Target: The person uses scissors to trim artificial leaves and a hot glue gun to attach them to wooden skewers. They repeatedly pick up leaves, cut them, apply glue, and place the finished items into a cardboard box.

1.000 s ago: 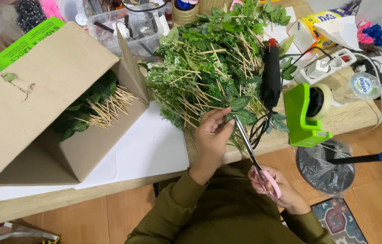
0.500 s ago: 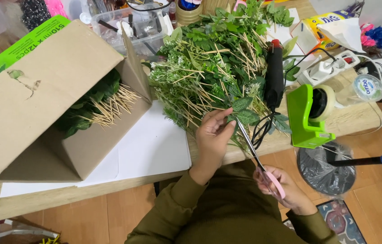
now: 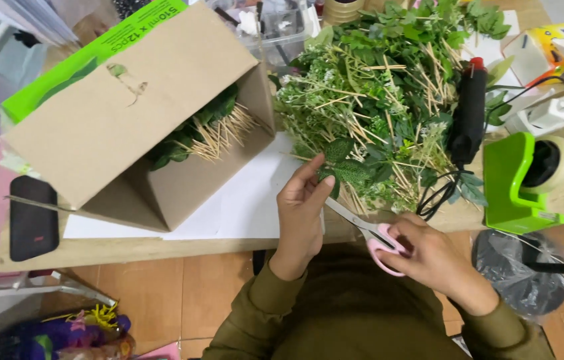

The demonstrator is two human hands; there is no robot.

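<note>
- Left hand pinches a light, floppy leafy sprig at its thin stem, near the surface's front edge.
- Right hand grips pink scissors, blades at the stem.

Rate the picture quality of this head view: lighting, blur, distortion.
Head view: soft, even light with only faint shadows under the cardboard box; left hand, sprig and pink-handled scissors in the right hand are sharp, no motion blur; wide-angle lens bends the table edge and stretches the corners; slight glare on the plastic bag.
</note>
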